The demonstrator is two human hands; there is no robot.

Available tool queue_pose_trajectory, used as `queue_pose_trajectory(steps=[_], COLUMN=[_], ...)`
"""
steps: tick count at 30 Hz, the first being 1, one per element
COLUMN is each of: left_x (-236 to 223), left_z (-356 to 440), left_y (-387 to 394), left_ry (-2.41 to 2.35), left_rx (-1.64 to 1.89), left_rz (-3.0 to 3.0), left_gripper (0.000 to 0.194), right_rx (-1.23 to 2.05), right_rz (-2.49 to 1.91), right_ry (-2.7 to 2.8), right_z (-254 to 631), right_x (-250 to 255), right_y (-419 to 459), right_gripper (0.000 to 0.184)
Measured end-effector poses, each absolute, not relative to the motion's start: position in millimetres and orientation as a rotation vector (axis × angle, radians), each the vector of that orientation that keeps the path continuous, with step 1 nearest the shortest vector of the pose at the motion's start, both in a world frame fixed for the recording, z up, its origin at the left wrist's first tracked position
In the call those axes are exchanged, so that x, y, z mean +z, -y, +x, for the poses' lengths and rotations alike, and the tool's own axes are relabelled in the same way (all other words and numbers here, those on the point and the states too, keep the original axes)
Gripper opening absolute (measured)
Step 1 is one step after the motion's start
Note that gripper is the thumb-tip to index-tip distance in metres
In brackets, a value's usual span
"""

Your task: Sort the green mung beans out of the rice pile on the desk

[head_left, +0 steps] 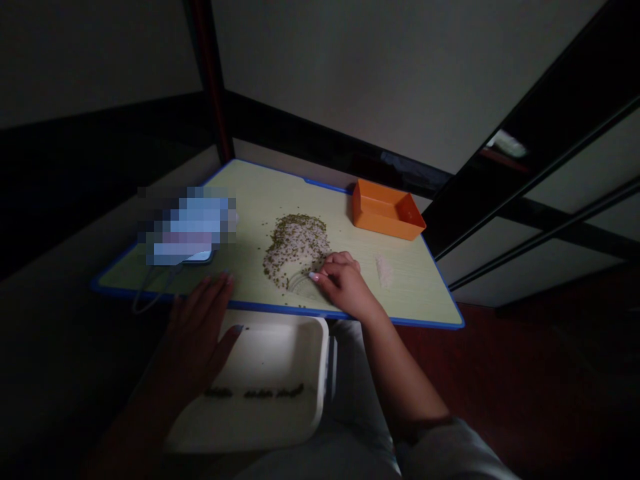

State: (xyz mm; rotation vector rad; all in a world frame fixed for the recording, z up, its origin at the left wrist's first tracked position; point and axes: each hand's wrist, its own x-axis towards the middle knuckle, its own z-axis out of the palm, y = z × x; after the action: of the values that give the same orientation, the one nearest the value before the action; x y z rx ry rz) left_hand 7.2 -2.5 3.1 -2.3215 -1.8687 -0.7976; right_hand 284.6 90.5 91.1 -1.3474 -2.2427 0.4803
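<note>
A mixed pile of pale grains and small green beans [296,245] lies spread on the table. At the pile's near right edge is my right hand [344,281], its fingers closed with thumb and forefinger together. Whatever they may pinch is too small to make out. My left hand [203,327] rests at the table's near left edge, fingers stretched out and nothing in it. Below it, a white tray [320,333] sits by my lap, with several short rows of dark green beans [259,393] inside. A small strip of pale grains [383,270] lies right of my right hand.
An orange open box [387,227] stands at the table's back right. A phone-like device [200,255], partly blurred out, lies at the left with a white cable [145,308] hanging over the edge. The table [420,303] has a blue rim, and a wall rises behind it.
</note>
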Motion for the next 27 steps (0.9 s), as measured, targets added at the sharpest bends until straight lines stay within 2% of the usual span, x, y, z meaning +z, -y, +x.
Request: queue_pose_trajectory(steps=[27], left_x=[3], left_z=[6], left_y=[2], left_ry=[1.841], left_rx=[-0.828], left_rz=[-2.330], left_gripper=[0.066], right_rx=[0.545], right_rz=[-1.235], right_ry=[2.313], right_z=[273], right_x=[90], right_y=[-90], right_gripper=[0.026])
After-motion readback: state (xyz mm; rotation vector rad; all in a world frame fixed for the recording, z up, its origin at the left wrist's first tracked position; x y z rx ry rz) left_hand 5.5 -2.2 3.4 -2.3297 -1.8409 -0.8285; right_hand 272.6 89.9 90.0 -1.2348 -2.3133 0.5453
